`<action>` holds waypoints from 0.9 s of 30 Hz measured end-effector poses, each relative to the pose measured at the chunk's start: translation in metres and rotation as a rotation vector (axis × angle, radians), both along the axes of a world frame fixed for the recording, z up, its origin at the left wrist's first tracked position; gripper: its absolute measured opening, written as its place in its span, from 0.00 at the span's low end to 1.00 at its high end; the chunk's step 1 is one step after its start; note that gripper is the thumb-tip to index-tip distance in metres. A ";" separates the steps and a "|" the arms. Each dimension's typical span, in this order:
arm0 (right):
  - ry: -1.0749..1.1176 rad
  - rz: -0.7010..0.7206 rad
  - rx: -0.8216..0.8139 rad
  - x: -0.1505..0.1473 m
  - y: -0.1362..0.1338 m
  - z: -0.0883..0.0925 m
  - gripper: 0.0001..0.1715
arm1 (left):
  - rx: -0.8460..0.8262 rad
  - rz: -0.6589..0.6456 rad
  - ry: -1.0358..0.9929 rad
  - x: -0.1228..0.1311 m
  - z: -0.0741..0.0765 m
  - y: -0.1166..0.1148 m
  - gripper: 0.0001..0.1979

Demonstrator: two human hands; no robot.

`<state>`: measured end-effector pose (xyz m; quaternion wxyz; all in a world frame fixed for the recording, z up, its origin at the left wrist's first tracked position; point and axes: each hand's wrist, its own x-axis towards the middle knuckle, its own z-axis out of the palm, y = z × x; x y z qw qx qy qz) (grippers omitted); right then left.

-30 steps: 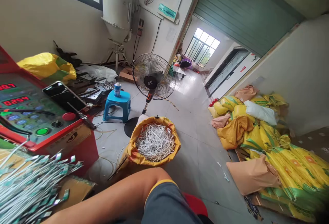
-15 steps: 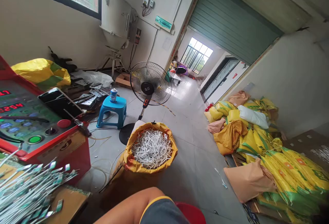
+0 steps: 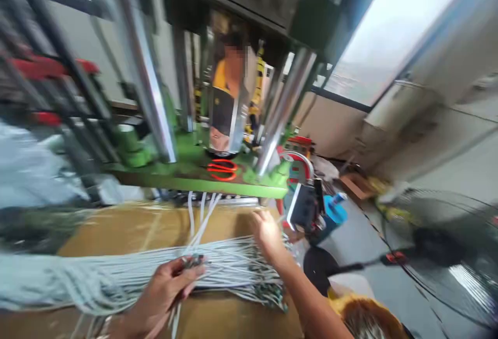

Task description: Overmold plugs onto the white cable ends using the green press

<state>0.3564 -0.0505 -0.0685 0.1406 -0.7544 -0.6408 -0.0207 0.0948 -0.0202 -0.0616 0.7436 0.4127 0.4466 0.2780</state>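
Note:
A bundle of white cables (image 3: 225, 266) lies across the brown work surface, its connector ends fanned to the right. My left hand (image 3: 171, 287) is closed in a pinch on the connector ends of a few white cables, above the bundle. These cables run up from it toward the front of a green machine (image 3: 179, 177). My right hand (image 3: 268, 232) is over the right end of the bundle, close to the machine's front edge. Its fingers are blurred, and I cannot make out anything in them.
Orange-handled scissors (image 3: 221, 169) rest on the machine's green ledge, between metal columns. A phone (image 3: 301, 207) is mounted by the red control box at right. Beyond are a blue stool (image 3: 335, 209), a fan (image 3: 431, 248) and a yellow sack (image 3: 373, 318).
The view has swung left from the room, sack and fan to the green machine and cable bundle. Both my hands are now in view, the left with cable ends in it.

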 end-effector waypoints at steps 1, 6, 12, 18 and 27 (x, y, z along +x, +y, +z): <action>-0.013 0.070 -0.002 -0.007 0.028 -0.004 0.15 | -0.023 0.031 -0.058 -0.004 0.000 0.007 0.20; -0.133 0.141 -0.041 -0.012 0.077 -0.011 0.26 | -0.075 0.060 -0.217 0.002 0.006 0.014 0.21; -0.217 0.118 -0.063 -0.012 0.079 -0.005 0.22 | -0.027 -0.007 -0.165 0.010 0.004 0.019 0.19; -0.181 0.186 -0.144 -0.007 0.072 0.003 0.20 | 0.260 -0.081 0.174 0.017 -0.009 0.029 0.22; 0.125 0.103 -0.262 -0.023 0.034 0.013 0.29 | 0.498 -0.153 0.300 0.019 0.006 0.028 0.18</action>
